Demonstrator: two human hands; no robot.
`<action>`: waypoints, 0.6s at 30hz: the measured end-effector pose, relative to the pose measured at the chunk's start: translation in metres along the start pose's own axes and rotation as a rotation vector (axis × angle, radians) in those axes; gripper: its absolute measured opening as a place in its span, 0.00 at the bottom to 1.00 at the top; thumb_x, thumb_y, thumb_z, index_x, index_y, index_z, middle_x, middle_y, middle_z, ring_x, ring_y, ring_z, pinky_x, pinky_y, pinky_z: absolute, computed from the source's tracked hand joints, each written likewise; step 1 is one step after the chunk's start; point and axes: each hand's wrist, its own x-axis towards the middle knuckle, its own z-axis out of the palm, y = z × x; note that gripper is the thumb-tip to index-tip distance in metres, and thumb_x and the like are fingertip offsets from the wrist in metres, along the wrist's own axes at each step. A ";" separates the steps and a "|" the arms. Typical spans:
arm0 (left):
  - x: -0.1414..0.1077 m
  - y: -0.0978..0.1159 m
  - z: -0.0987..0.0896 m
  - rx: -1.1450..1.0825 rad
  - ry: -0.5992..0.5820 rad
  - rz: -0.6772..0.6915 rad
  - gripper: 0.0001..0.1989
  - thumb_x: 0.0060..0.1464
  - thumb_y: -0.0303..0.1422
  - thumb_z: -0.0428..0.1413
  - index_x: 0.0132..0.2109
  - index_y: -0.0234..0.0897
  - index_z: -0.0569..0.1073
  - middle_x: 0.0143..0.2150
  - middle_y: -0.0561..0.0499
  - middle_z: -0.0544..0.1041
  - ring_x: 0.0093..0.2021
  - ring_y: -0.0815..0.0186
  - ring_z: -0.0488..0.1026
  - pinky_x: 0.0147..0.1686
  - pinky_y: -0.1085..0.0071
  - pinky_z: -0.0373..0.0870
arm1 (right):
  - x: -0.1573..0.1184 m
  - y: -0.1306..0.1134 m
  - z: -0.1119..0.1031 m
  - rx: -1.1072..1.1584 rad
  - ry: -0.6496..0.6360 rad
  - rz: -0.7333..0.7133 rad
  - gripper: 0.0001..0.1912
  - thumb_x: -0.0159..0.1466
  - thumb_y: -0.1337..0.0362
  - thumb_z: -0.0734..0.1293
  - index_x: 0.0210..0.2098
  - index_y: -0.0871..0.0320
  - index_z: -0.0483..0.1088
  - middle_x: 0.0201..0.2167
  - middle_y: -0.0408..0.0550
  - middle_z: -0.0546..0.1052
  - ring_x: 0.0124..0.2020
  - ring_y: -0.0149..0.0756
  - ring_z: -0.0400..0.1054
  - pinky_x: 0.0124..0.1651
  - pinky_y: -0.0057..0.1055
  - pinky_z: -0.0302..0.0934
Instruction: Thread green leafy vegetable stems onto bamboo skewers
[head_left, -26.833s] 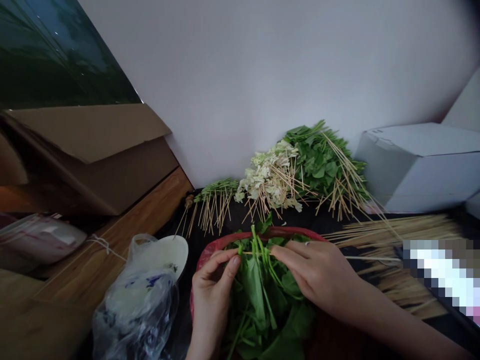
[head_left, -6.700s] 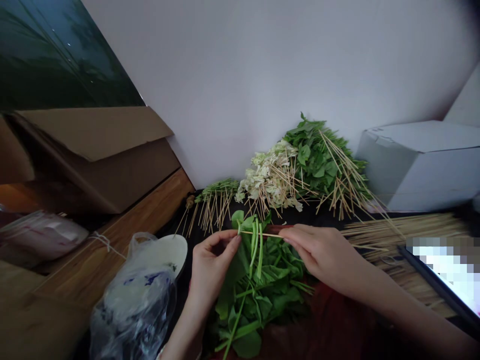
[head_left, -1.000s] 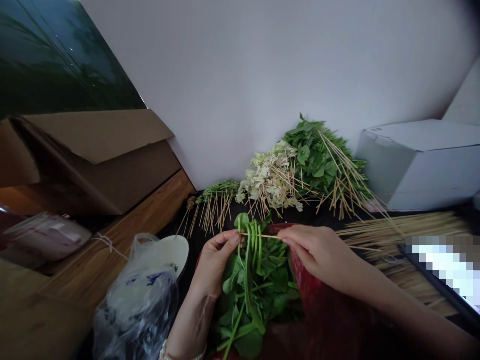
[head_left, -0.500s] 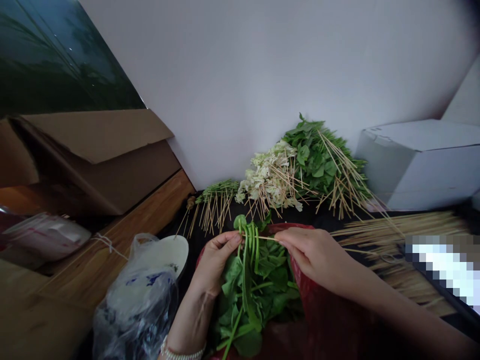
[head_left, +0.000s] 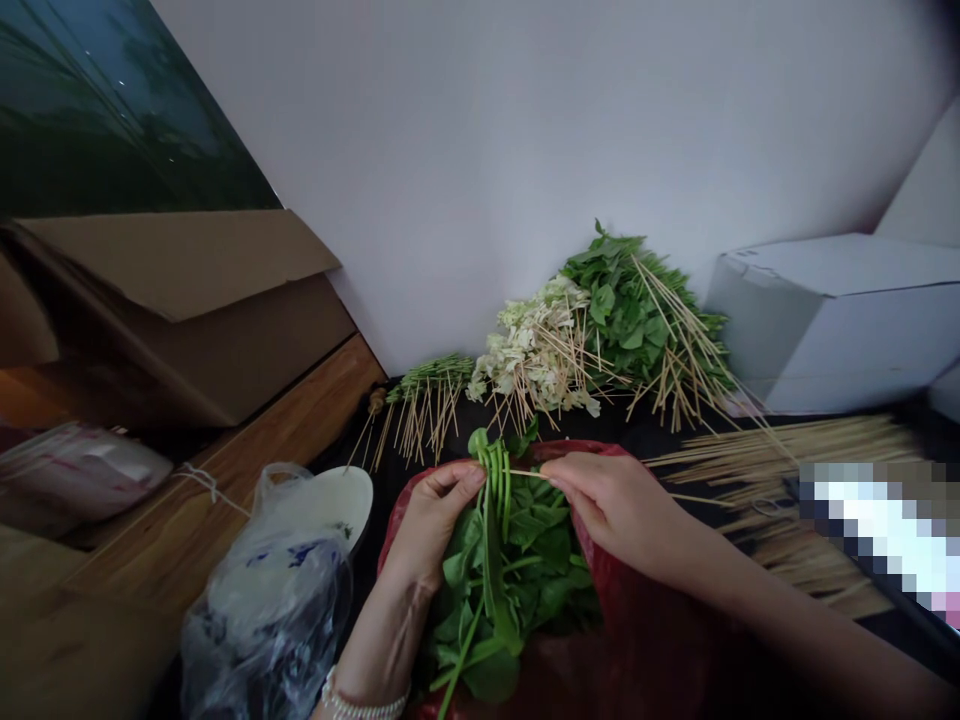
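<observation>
Between my two hands a thin bamboo skewer [head_left: 526, 473] runs sideways through several looped green stems [head_left: 498, 490], with leaves hanging down. My left hand [head_left: 429, 515] is closed in a pinch on the stems at the skewer's left end; the fingers cover the tip. My right hand [head_left: 616, 500] pinches the skewer a little to the right of the stems, its fingers closed. Right under both hands, loose leafy greens [head_left: 551, 570] fill an opened red plastic bag [head_left: 637, 620].
Behind stand piles of skewered greens [head_left: 630, 310], skewered pale leaves [head_left: 532, 350] and short green skewers [head_left: 431, 385]. Bare skewers [head_left: 795, 445] and a blurred-out screen [head_left: 870, 530] lie right, near a white box [head_left: 847, 330]. Left are a bowl [head_left: 352, 495], clear bag [head_left: 262, 610] and cardboard box [head_left: 225, 350].
My right hand has moved slightly left, nearer my left hand. The looped stems sit closer together on the skewer. The whole view has shifted a little.
</observation>
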 end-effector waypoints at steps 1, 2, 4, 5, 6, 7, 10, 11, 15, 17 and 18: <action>0.001 -0.001 0.000 0.004 0.001 0.009 0.20 0.29 0.41 0.77 0.28 0.34 0.82 0.28 0.51 0.82 0.21 0.71 0.74 0.23 0.76 0.73 | 0.000 0.000 0.002 0.008 -0.003 0.006 0.17 0.68 0.73 0.58 0.44 0.56 0.77 0.38 0.50 0.82 0.40 0.38 0.77 0.45 0.35 0.69; 0.001 -0.003 -0.001 0.010 -0.001 0.022 0.20 0.29 0.41 0.77 0.27 0.34 0.81 0.29 0.51 0.83 0.21 0.71 0.74 0.24 0.76 0.73 | 0.000 -0.001 0.003 0.019 -0.011 0.015 0.17 0.68 0.73 0.58 0.44 0.56 0.77 0.38 0.50 0.82 0.40 0.38 0.77 0.45 0.35 0.68; 0.002 -0.005 -0.002 0.024 -0.008 0.044 0.19 0.30 0.41 0.77 0.27 0.33 0.81 0.30 0.50 0.83 0.23 0.72 0.74 0.25 0.76 0.72 | 0.000 -0.001 0.006 0.047 -0.026 0.034 0.16 0.68 0.73 0.57 0.44 0.58 0.77 0.39 0.51 0.82 0.41 0.39 0.77 0.46 0.36 0.68; 0.003 -0.005 -0.003 0.030 -0.011 0.049 0.19 0.30 0.41 0.77 0.26 0.33 0.81 0.30 0.50 0.83 0.23 0.72 0.74 0.25 0.76 0.72 | 0.001 -0.001 0.007 0.060 -0.029 0.036 0.16 0.69 0.72 0.57 0.44 0.58 0.77 0.39 0.51 0.82 0.42 0.39 0.77 0.47 0.36 0.68; 0.003 -0.005 -0.003 0.035 -0.017 0.046 0.19 0.30 0.41 0.77 0.27 0.33 0.81 0.29 0.50 0.82 0.23 0.71 0.74 0.25 0.76 0.72 | 0.001 -0.001 0.007 0.073 -0.029 0.030 0.16 0.69 0.72 0.57 0.44 0.58 0.77 0.40 0.51 0.82 0.43 0.39 0.77 0.47 0.36 0.68; 0.003 -0.003 -0.004 0.038 -0.026 0.040 0.19 0.30 0.41 0.77 0.28 0.33 0.82 0.28 0.50 0.82 0.23 0.71 0.74 0.26 0.76 0.72 | 0.002 0.000 0.006 0.082 -0.018 0.021 0.16 0.69 0.71 0.57 0.43 0.58 0.77 0.41 0.51 0.82 0.43 0.39 0.77 0.48 0.35 0.68; 0.004 0.009 -0.007 0.022 -0.054 0.081 0.23 0.34 0.43 0.75 0.37 0.34 0.85 0.31 0.48 0.83 0.28 0.67 0.76 0.30 0.74 0.73 | 0.004 0.005 -0.004 0.088 0.084 0.004 0.15 0.70 0.69 0.57 0.43 0.57 0.77 0.41 0.50 0.83 0.41 0.37 0.78 0.45 0.32 0.68; 0.003 0.014 -0.009 0.012 -0.059 0.117 0.25 0.36 0.44 0.75 0.40 0.34 0.85 0.33 0.47 0.84 0.30 0.67 0.77 0.31 0.74 0.73 | 0.004 0.007 -0.008 0.080 0.140 0.007 0.15 0.70 0.68 0.58 0.43 0.57 0.76 0.41 0.49 0.83 0.40 0.36 0.78 0.44 0.31 0.68; -0.001 0.029 -0.024 0.052 -0.049 0.228 0.21 0.38 0.43 0.74 0.38 0.36 0.85 0.36 0.46 0.84 0.35 0.67 0.77 0.38 0.75 0.73 | 0.005 0.019 -0.026 0.021 0.345 0.058 0.12 0.71 0.66 0.60 0.44 0.56 0.76 0.35 0.46 0.82 0.32 0.33 0.77 0.38 0.28 0.69; -0.005 0.030 -0.034 0.176 -0.065 0.230 0.16 0.41 0.42 0.73 0.36 0.36 0.85 0.36 0.46 0.85 0.35 0.67 0.77 0.37 0.76 0.72 | 0.005 0.024 -0.031 0.004 0.397 0.074 0.12 0.70 0.66 0.60 0.44 0.55 0.75 0.31 0.44 0.81 0.29 0.33 0.76 0.37 0.29 0.68; -0.007 0.028 -0.040 0.256 -0.083 0.230 0.14 0.44 0.41 0.72 0.35 0.37 0.85 0.36 0.46 0.85 0.34 0.67 0.76 0.36 0.76 0.71 | 0.004 0.026 -0.033 -0.002 0.411 0.077 0.11 0.70 0.66 0.60 0.44 0.55 0.75 0.30 0.44 0.81 0.29 0.33 0.75 0.36 0.29 0.68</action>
